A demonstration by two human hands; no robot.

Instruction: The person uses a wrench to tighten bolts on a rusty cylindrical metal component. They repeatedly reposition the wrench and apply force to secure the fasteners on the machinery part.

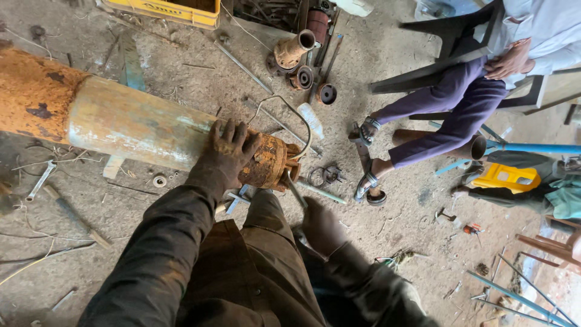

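The left hand (227, 151) lies open, palm down, on the rusty pipe (139, 124) near its flanged end. Just below that end, the right hand (321, 227) grips a metal tool (296, 192) touching the flange.

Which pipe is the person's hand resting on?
The left hand lies on the big rusty pipe with the pale blue-green middle, across the person's lap. The thin blue pipe and the short brown pipe by the seated person go untouched.
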